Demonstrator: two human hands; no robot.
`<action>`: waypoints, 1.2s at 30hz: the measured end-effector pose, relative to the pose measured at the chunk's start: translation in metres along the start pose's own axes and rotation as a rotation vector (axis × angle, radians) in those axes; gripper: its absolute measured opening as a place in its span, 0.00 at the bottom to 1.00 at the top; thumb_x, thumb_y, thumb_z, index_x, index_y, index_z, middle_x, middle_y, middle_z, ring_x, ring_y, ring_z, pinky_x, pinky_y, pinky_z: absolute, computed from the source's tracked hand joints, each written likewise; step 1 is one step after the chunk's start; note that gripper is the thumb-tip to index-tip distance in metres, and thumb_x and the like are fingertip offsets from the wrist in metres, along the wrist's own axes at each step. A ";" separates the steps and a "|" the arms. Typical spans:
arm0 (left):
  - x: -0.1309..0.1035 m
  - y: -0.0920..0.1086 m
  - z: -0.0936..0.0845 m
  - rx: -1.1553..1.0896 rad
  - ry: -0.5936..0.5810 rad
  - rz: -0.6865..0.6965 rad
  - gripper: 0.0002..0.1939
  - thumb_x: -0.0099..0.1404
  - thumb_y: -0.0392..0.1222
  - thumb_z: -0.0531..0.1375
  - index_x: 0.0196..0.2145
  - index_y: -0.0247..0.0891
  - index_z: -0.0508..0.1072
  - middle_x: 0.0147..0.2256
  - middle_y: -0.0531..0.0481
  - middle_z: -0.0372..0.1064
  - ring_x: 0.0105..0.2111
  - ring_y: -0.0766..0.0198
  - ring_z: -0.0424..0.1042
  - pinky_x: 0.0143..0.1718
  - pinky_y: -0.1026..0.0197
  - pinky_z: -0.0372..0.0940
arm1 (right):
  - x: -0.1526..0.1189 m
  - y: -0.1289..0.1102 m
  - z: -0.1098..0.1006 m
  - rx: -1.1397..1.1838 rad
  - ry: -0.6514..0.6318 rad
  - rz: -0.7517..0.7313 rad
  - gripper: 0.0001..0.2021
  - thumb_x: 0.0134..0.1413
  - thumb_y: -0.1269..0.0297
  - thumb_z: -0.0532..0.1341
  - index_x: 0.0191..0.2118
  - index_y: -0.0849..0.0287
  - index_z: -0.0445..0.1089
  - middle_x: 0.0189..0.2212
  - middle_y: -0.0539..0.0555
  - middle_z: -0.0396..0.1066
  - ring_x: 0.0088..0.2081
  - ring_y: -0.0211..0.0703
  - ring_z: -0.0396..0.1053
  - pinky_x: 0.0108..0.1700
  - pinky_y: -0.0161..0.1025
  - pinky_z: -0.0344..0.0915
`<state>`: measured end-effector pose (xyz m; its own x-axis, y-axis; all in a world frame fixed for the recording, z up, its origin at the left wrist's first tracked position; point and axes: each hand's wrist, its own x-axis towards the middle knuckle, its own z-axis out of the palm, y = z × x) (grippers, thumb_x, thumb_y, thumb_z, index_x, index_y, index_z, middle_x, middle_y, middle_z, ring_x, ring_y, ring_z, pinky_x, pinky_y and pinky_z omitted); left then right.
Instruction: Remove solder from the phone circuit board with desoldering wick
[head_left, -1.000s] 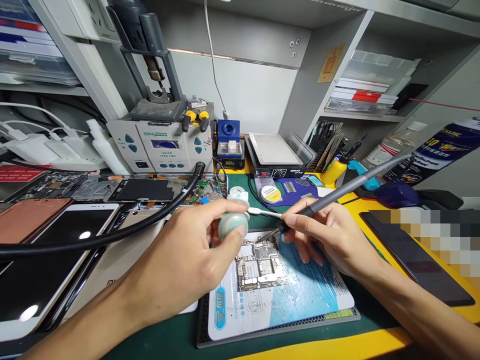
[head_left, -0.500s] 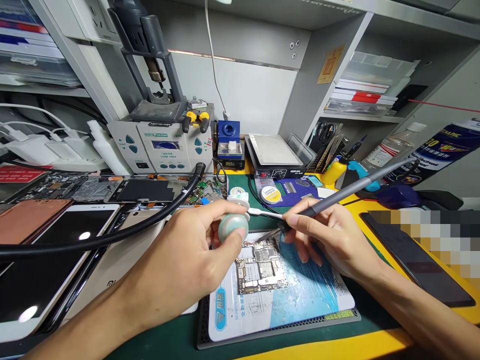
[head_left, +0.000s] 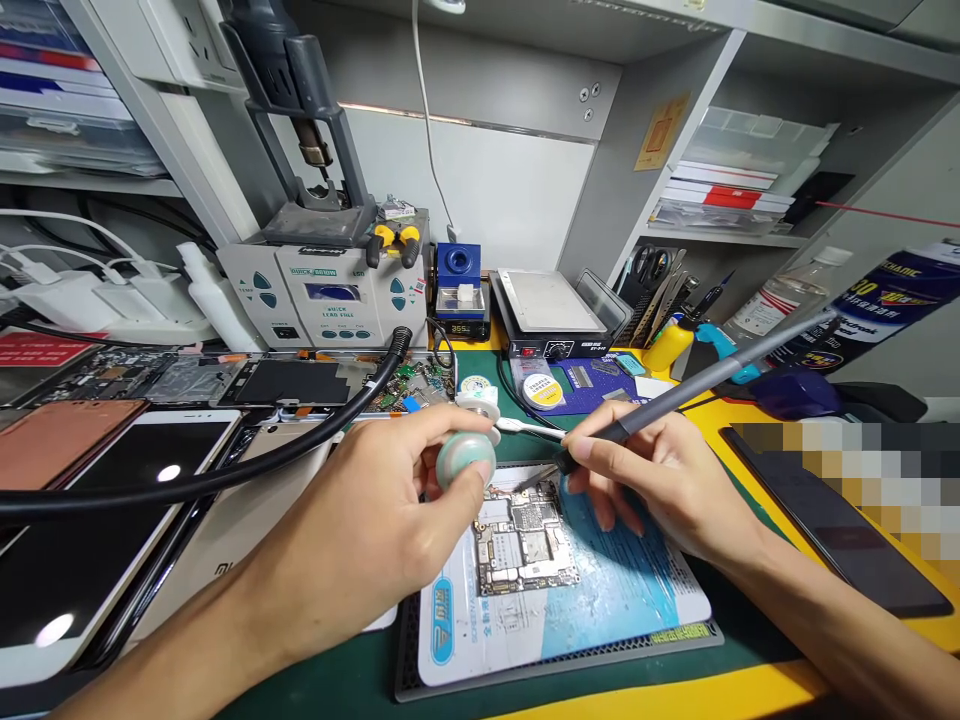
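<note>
My left hand (head_left: 375, 500) pinches a round, pale green spool (head_left: 466, 460) between thumb and fingers, above the left edge of a phone circuit board (head_left: 525, 535). A thin coppery strand, likely desoldering braid (head_left: 501, 490), runs from it to the board's top edge. In my right hand (head_left: 645, 460) a slim grey soldering iron (head_left: 675, 390) is held like a pen. Its metal tip slants down to the top edge of the board, beside the strand; contact is hard to make out. The board lies flat on a white and blue mat (head_left: 630, 620).
A hot-air station (head_left: 322, 290) stands at the back left, its black hose (head_left: 300, 445) curving across several phones. Behind the hands are a blue iron holder (head_left: 459, 265) and a flat heating plate (head_left: 551, 300). A dark phone (head_left: 832, 530) lies at the right.
Both hands keep nearly the same pose and grip. The board sits very slightly lower in the picture; the iron's tip stays near its top edge.
</note>
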<state>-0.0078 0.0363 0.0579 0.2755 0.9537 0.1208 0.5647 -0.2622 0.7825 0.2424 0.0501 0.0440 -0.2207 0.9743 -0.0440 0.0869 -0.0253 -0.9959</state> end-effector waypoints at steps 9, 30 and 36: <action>0.000 -0.002 0.001 -0.044 -0.033 -0.036 0.12 0.70 0.53 0.61 0.47 0.49 0.78 0.27 0.59 0.73 0.24 0.67 0.66 0.21 0.67 0.59 | -0.002 0.001 -0.002 0.031 -0.012 -0.001 0.13 0.58 0.57 0.72 0.32 0.60 0.74 0.20 0.51 0.78 0.14 0.35 0.71 0.13 0.24 0.57; -0.002 -0.005 -0.001 -0.076 -0.092 -0.118 0.16 0.70 0.55 0.62 0.51 0.49 0.75 0.31 0.57 0.71 0.29 0.63 0.68 0.30 0.61 0.62 | -0.002 -0.001 0.000 0.021 0.010 -0.008 0.13 0.57 0.57 0.72 0.31 0.60 0.74 0.19 0.52 0.77 0.14 0.37 0.70 0.12 0.27 0.57; 0.000 -0.004 -0.003 -0.147 -0.181 -0.169 0.16 0.70 0.55 0.62 0.50 0.47 0.71 0.29 0.57 0.68 0.29 0.63 0.66 0.28 0.61 0.61 | -0.001 0.000 0.000 0.023 0.007 -0.005 0.13 0.58 0.55 0.72 0.32 0.60 0.74 0.20 0.52 0.78 0.15 0.37 0.71 0.12 0.26 0.57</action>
<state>-0.0126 0.0376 0.0563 0.3293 0.9367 -0.1193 0.4994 -0.0655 0.8639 0.2427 0.0496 0.0441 -0.2144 0.9760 -0.0381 0.0631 -0.0251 -0.9977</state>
